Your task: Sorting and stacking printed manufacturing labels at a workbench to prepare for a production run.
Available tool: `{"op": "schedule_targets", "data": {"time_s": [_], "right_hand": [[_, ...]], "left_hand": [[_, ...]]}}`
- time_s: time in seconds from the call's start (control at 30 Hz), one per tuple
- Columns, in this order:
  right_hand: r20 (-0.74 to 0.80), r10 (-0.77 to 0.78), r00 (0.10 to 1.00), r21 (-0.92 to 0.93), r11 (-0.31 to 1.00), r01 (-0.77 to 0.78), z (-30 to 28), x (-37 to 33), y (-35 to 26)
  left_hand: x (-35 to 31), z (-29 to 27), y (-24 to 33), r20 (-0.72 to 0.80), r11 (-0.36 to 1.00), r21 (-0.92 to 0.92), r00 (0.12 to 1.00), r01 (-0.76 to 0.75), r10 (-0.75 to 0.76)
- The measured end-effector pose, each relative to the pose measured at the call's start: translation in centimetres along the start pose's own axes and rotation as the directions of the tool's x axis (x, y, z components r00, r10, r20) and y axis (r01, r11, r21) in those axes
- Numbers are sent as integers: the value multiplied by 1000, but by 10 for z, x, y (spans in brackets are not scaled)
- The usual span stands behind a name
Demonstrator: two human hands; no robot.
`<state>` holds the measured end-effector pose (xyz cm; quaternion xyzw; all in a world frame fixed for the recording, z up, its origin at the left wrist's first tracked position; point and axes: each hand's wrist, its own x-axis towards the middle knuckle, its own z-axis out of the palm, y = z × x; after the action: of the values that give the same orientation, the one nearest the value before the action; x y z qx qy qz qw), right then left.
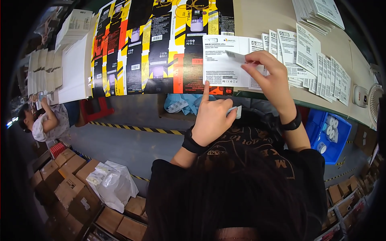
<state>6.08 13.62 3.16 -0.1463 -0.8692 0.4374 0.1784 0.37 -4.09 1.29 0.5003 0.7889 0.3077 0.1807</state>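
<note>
In front of me a white printed card (221,66) lies flat over dark, yellow and red printed packaging sheets (161,52). My left hand (213,120) presses its outstretched index finger on the card's near left edge. Its thumb and curled fingers hold a small whitish piece (239,112), mostly hidden. Over the card's right part, my right hand (273,78) pinches thumb and forefinger on a thin pale flap (238,58) with a grey patch, tilted up from the card. Whether this flap belongs to the card or is a separate label, I cannot tell.
Fanned white printed cards (306,52) lie right, with another stack (321,14) beyond. White card stacks (44,72) stand left. A small fan (376,102) sits at the right. Below are a blue bin (341,140) and cardboard boxes (72,188). A person (50,120) works at left.
</note>
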Motion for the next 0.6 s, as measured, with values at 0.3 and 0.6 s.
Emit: {"op": "schedule_targets", "data": {"time_s": [0.3, 0.6], "right_hand": [[76, 454, 888, 482, 763, -431, 34, 10, 14], [119, 486, 866, 530, 706, -470, 41, 8, 17]], "left_hand": [[0, 1, 0, 11, 1000, -7, 1000, -9, 9], [0, 2, 0, 29, 1000, -15, 1000, -3, 4]]}}
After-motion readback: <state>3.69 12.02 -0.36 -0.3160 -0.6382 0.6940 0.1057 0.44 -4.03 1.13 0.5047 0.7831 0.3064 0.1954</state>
